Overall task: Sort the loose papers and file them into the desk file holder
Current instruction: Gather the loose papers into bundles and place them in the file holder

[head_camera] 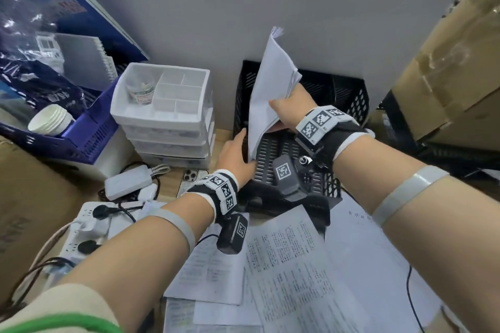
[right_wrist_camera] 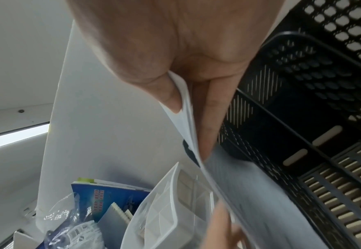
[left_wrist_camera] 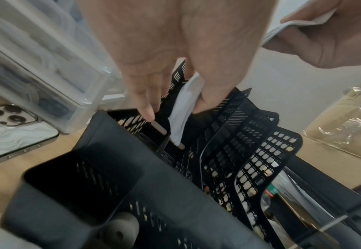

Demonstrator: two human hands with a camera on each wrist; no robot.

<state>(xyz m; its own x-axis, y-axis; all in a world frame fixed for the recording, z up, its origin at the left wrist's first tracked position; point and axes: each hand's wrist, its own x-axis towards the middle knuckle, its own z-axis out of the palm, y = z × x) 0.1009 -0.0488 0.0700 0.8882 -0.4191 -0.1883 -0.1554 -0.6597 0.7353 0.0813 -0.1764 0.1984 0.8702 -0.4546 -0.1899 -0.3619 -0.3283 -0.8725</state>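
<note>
White paper sheaf (head_camera: 266, 89) pinched, both hands, over file holder (head_camera: 349, 94).

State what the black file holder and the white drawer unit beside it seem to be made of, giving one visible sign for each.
File holder: likely moulded plastic, matte black; its walls are pierced with regular rows of slots and holes.
Drawer unit: probably plastic, white top tray over frosted translucent drawers; contents show dimly through the fronts in the left wrist view.

Left hand (left_wrist_camera: 175, 55) pinches the papers' (left_wrist_camera: 182, 114) lower edge inside the black file holder (left_wrist_camera: 249, 143); a phone (left_wrist_camera: 11, 128) lies beside it.
</note>
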